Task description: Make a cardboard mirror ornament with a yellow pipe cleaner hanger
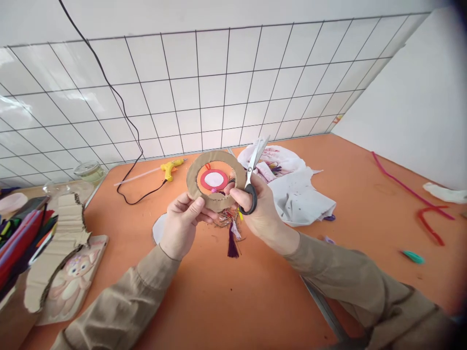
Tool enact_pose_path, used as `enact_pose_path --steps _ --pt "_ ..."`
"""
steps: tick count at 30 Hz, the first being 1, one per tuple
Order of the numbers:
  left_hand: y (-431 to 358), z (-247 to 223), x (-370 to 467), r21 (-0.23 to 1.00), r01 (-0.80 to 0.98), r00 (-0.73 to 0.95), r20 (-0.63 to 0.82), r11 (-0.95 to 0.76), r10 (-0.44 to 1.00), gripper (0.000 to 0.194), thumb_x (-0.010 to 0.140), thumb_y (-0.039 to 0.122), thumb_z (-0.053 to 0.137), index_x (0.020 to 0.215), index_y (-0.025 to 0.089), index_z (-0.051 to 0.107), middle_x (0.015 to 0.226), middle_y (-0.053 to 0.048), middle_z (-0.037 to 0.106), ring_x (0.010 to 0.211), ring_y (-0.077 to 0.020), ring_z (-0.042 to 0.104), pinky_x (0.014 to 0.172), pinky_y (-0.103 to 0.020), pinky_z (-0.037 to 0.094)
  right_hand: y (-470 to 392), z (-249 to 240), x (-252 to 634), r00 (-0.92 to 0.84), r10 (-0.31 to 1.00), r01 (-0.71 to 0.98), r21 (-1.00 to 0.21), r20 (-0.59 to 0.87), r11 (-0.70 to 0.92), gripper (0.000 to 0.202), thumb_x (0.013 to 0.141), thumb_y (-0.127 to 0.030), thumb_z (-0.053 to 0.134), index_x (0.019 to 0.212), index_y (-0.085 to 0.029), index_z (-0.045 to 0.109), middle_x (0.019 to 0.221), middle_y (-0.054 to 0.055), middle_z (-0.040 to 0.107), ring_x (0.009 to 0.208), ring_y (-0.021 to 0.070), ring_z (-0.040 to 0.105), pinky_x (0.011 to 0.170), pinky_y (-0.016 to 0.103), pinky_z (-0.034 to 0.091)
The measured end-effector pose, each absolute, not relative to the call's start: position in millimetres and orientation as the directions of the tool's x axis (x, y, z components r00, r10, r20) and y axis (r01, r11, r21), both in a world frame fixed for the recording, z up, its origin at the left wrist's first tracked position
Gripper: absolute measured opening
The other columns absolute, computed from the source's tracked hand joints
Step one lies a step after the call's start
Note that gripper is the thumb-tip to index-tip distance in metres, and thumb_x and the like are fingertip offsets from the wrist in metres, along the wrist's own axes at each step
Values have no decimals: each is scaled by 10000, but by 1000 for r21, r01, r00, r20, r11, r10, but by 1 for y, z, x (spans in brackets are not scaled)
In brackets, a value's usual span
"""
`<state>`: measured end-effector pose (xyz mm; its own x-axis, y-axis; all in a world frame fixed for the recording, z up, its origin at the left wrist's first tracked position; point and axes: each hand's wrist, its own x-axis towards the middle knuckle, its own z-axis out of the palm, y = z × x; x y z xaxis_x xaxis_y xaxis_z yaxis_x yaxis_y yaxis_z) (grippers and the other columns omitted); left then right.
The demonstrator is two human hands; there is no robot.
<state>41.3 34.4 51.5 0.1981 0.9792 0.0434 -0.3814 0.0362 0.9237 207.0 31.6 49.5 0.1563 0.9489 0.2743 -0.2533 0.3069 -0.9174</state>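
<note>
White tiles back an orange table (226,301). At the frame's centre, the cardboard ring (196,194) is pinched in the left hand (184,221); the right hand (264,209) grips scissors (250,170) (blades upward) against it. Left of them lies a yellow glue gun (168,170).

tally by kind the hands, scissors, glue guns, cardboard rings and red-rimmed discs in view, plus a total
Hands: 2, the left hand and right hand
Scissors: 1 pair
Yellow glue gun: 1
Cardboard ring: 1
Red-rimmed disc: 1
Total: 6
</note>
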Motion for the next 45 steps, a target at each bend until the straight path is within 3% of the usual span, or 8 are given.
enact_pose_path --steps 6,10,16,20,25,33,38,45 --pt "40 68 28 940 -340 154 47 9 987 558 779 665 651 830 120 754 716 -97 732 582 -134 588 487 -229 447 29 73 211 -93 989 -233 -968 114 90 127 655 -219 670 648 -205 543 611 -43 511 533 88 418 481 247 299" --pt "44 77 21 977 -207 227 -2 50 974 375 721 502 792 727 132 732 599 -38 656 510 -94 514 454 -202 402 30 82 216 -218 975 -159 -987 41 5 126 633 -196 650 594 -195 529 555 -53 515 492 77 410 461 239 285" --pt "43 80 19 972 -194 311 -68 133 948 298 685 409 807 681 126 715 587 -49 664 417 -91 509 359 -198 357 36 79 221 -88 992 -235 -970 92 69 204 656 -295 717 842 -220 678 617 -23 621 555 128 522 489 261 376" --pt "45 80 19 968 -173 379 -103 180 920 340 719 459 761 646 130 710 528 -65 636 389 -127 528 354 -238 402 38 82 224 -60 990 -219 -969 130 114 135 637 -276 712 764 -235 686 590 -7 631 535 138 545 481 272 406" --pt "48 80 18 982 -142 398 -55 121 916 474 764 599 703 613 149 703 579 -75 659 439 -129 539 394 -247 410 37 80 227 -202 974 -132 -988 102 76 145 661 -219 686 806 -207 684 603 -24 633 552 114 559 486 230 403" --pt "51 77 17 994 -86 335 -35 67 941 334 758 443 770 652 141 678 584 -35 647 461 -93 504 416 -211 372 33 80 226 -179 975 -153 -983 130 103 208 677 -252 729 878 -238 674 646 -29 654 588 142 596 568 296 466" --pt "53 74 15 987 -157 260 27 15 965 282 792 404 742 706 139 697 619 -33 666 464 -80 514 416 -192 366 35 82 225 -124 981 -131 -983 147 131 109 623 -237 743 722 -245 700 625 -10 630 546 136 507 501 295 374" --pt "56 79 9 990 -70 408 -84 123 909 208 713 287 761 609 145 649 547 -4 592 443 -78 497 415 -190 404 38 83 232 -148 982 -71 -992 117 107 125 608 -164 706 713 -231 716 619 -10 575 577 143 503 530 306 381"
